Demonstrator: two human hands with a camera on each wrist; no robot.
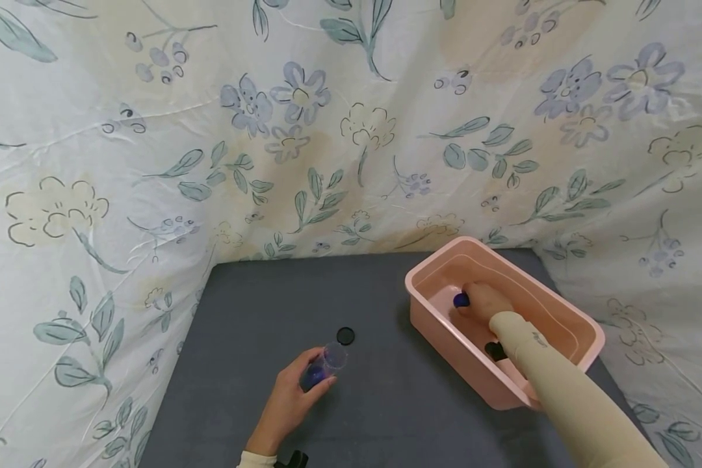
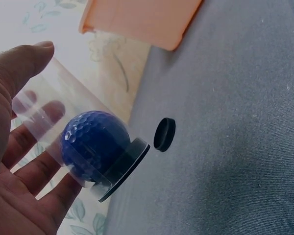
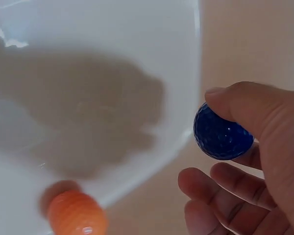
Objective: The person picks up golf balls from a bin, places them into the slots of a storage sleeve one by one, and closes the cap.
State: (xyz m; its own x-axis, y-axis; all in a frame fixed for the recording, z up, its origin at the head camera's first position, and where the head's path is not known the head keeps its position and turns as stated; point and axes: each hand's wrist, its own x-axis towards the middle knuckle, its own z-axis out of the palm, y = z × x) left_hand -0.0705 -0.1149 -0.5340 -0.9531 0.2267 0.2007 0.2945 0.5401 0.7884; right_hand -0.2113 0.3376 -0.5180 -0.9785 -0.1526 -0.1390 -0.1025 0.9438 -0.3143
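My left hand (image 1: 292,396) grips a clear plastic tube (image 2: 83,93) above the dark table. Inside it, a blue golf ball (image 2: 94,142) rests against the black cap (image 2: 125,169) that closes the lower end. Over in the pink bin (image 1: 462,370), my right hand (image 1: 485,302) pinches a second blue golf ball (image 3: 223,132) between thumb and fingers. An orange golf ball (image 3: 77,213) lies on the bin floor close by, seen in the right wrist view. Just beyond the tube, a loose black cap (image 1: 345,336) lies on the table.
The pink bin's raised rim (image 1: 421,305) surrounds my right hand, at the right of the dark table (image 1: 257,312). Flower-patterned cloth (image 1: 327,162) hangs behind the table and along both sides.
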